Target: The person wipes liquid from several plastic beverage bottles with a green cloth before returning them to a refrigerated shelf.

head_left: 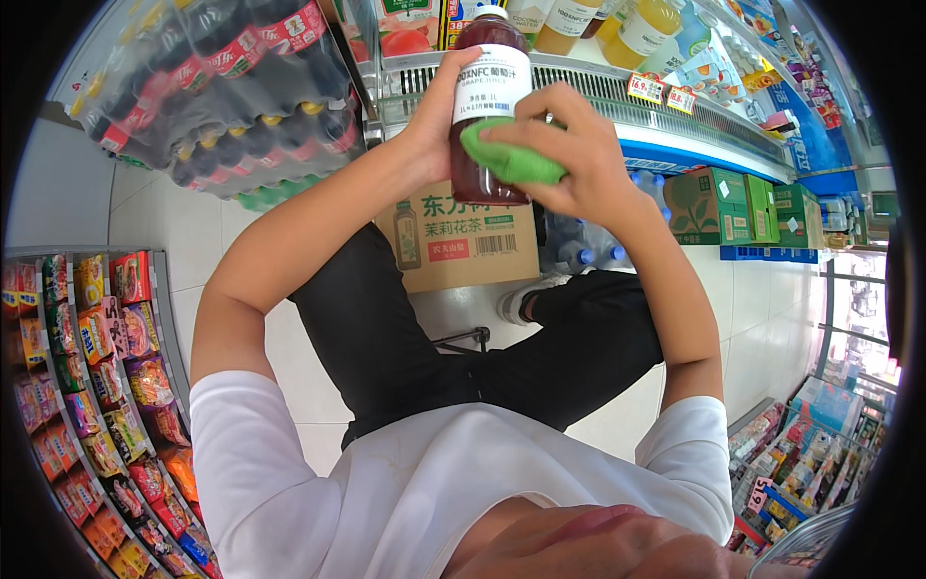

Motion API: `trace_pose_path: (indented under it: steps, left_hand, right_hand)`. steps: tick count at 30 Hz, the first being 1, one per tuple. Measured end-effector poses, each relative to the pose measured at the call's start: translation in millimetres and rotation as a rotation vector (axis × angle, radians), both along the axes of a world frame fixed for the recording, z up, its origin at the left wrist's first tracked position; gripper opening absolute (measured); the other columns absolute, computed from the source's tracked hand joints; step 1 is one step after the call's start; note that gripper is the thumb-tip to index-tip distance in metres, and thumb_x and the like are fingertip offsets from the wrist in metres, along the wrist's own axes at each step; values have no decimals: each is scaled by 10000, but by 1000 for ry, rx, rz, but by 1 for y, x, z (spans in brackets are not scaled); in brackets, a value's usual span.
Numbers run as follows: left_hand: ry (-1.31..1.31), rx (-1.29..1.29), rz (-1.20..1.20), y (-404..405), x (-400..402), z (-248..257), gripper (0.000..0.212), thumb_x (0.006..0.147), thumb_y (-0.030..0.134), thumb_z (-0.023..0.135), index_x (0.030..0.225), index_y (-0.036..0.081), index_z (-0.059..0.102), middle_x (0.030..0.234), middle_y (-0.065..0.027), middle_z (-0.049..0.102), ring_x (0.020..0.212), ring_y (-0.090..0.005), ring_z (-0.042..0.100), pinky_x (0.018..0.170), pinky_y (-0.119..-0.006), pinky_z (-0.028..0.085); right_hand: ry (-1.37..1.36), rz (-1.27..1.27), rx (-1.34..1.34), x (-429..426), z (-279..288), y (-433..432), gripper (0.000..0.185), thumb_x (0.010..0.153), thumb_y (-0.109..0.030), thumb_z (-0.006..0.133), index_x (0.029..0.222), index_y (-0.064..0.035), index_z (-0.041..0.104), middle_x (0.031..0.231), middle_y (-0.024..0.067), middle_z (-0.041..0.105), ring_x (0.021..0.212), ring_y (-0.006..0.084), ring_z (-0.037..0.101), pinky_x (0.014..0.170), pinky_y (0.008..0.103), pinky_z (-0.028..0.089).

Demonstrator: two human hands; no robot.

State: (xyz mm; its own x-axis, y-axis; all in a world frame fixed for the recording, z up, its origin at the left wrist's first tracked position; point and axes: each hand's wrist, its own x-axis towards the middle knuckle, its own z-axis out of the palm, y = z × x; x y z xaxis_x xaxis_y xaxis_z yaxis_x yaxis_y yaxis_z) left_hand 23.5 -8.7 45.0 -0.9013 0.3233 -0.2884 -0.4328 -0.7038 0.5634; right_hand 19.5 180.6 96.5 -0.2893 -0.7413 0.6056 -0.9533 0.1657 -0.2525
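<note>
A large plastic bottle of dark grape juice (490,94) stands roughly upright at the top centre, its white label facing me and its white cap on. Around its left side wraps my left hand (434,116), thumb near the top of the label. My right hand (579,148) holds a crumpled green cloth (510,155) against the bottle's lower right, over the bottom of the label and the dark plastic below it. The cloth looks slightly blurred. Part of my left hand's fingers is hidden behind the bottle.
Beyond the bottle is a refrigerated shelf (608,90) with juice bottles (636,36) and price tags. A cardboard carton (463,253) stands on the floor below it. Shrink-wrapped cola bottles (246,94) are stacked left, green cartons (712,206) right. Snack shelves (101,362) flank me at lower left.
</note>
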Motion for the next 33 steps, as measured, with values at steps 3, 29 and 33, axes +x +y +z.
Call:
trace_pose_path:
  steps: [3, 29, 33]
  left_hand:
    - [-47, -150, -24, 9, 12, 14, 650, 899, 611, 525, 1253, 69, 592, 1063, -134, 712, 939, -278, 723, 844, -466, 599]
    - [-48, -91, 94, -1, 7, -2, 515, 860, 436, 702, 1228, 91, 593, 1069, -92, 691, 950, -237, 691, 882, -416, 564]
    - [-12, -84, 76, -2, 3, -7, 541, 838, 436, 739, 1226, 87, 596, 1078, -95, 691, 953, -242, 697, 890, -421, 572]
  right_hand:
    - [54, -181, -83, -16, -11, 5, 447, 651, -108, 815, 1083, -203, 752, 1000, 52, 609, 903, 266, 622, 719, 380, 524]
    - [-163, 252, 150, 6, 16, 2, 343, 659, -134, 762, 1002, -116, 759, 914, 70, 577, 819, 268, 605, 689, 363, 491]
    - [-151, 155, 104, 3, 8, 1, 391, 644, -97, 750, 1032, -148, 752, 926, 66, 580, 844, 273, 612, 712, 372, 507]
